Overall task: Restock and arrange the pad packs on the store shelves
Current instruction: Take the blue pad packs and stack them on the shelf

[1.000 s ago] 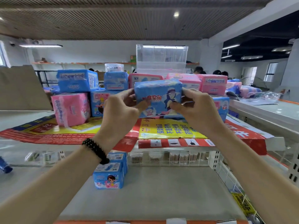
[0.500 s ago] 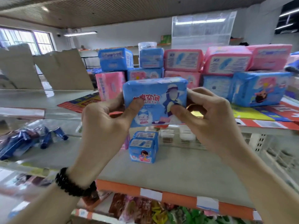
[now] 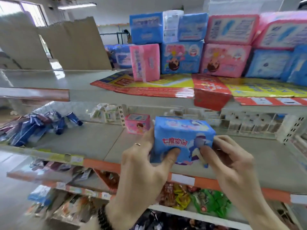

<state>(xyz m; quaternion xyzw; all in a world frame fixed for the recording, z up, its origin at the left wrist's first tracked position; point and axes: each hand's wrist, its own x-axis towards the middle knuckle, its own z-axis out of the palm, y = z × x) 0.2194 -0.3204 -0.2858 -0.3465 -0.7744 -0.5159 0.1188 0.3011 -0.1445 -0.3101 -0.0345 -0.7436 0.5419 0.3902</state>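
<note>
I see both hands gripping a blue pack [image 3: 182, 138] over the middle shelf [image 3: 99, 141]: left hand [image 3: 146, 166] on its left end, right hand [image 3: 232, 161] on its right, thumbs pressed to the front. A small pink pack [image 3: 137, 123] stands just behind. Blue and pink packs [image 3: 182, 57] sit stacked on the top shelf; snack bags [image 3: 199, 198] lie below.

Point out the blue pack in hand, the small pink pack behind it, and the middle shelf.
blue pack [image 3: 181, 138], head view, front face
small pink pack [image 3: 137, 124], head view, front face
middle shelf [image 3: 93, 143], head view, bare surface
</note>
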